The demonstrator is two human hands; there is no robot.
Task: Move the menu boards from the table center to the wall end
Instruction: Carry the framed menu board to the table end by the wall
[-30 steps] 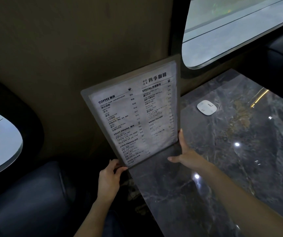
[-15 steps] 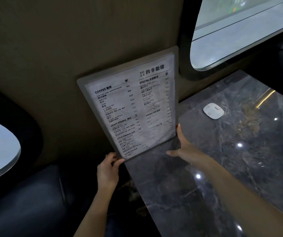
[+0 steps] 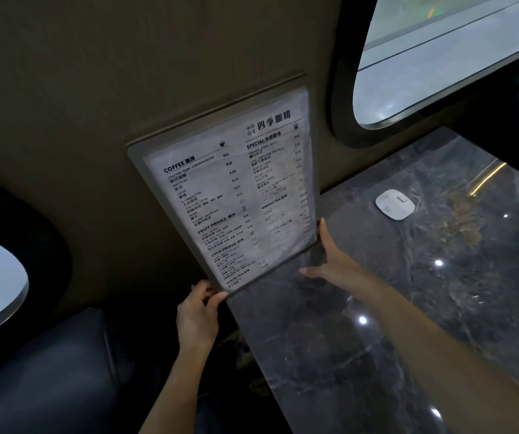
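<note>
A clear acrylic menu board with a printed coffee list stands upright at the wall end of the dark marble table, its top leaning close to the brown wall. My left hand pinches its lower left corner just off the table's edge. My right hand rests with spread fingers against the board's lower right edge, thumb up along the side. I see only one board.
A small white rounded device lies on the table near the wall, right of the board. An oval window is set in the wall above it. A dark padded seat sits left of the table.
The board has moved farther toward the wall and stands more upright. Both hands went with it and kept their hold.
</note>
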